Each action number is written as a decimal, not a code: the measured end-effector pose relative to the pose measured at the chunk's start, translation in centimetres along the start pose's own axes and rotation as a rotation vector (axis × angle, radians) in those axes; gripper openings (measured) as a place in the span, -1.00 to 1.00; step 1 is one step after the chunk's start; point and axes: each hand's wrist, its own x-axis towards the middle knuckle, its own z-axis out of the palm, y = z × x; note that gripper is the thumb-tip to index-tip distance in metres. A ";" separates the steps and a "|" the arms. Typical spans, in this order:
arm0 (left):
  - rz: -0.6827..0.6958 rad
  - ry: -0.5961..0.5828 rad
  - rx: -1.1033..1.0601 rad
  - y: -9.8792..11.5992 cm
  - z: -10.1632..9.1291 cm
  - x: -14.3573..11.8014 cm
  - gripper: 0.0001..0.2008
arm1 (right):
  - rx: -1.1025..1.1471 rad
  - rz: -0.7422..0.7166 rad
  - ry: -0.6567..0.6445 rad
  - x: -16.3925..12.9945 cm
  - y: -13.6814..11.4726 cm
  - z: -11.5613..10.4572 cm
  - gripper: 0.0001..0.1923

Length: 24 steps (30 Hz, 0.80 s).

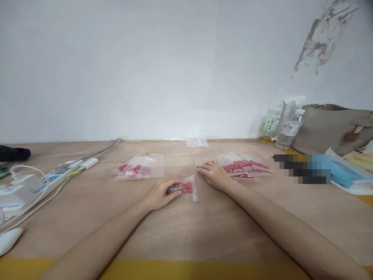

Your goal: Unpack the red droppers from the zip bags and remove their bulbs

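My left hand (pixel 163 194) rests on the table, fingers and thumb closed around one end of a small clear zip bag (pixel 188 187). Red pieces show inside that bag, along with a dark grey part near my fingers. To the right, my right hand (pixel 214 174) curls over another clear zip bag (pixel 201 161), with a speck of red at its fingertips; the thumb is hidden. Beside it lies a pile of zip bags with red pieces (pixel 241 166). Left of centre, a smaller stack of similar bags (pixel 138 167) lies flat.
A flat white bag (pixel 197 143) lies by the wall. At left are a power strip (pixel 55 177) with chargers and cables, and a white mouse-like object (pixel 10 240). Two bottles (pixel 290 129), a grey handbag (pixel 332 128) and a blue item (pixel 346 173) stand or lie at right.
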 end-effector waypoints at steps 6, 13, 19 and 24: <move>-0.001 -0.011 0.013 0.0 0.0 0.0 -0.70 | 0.027 0.042 -0.029 -0.6 -0.5 0.5 -0.74; 0.005 -0.013 0.027 0.1 -0.1 0.1 -0.70 | 0.050 0.083 -0.057 -0.1 0.1 1.0 -0.76; 0.010 -0.018 0.017 0.1 0.0 0.0 -0.69 | 0.098 0.105 -0.057 -0.4 0.1 0.4 -0.77; -0.011 -0.028 -0.009 0.0 0.0 -0.1 -0.65 | 0.166 0.144 0.076 -1.3 -1.3 -0.7 -0.80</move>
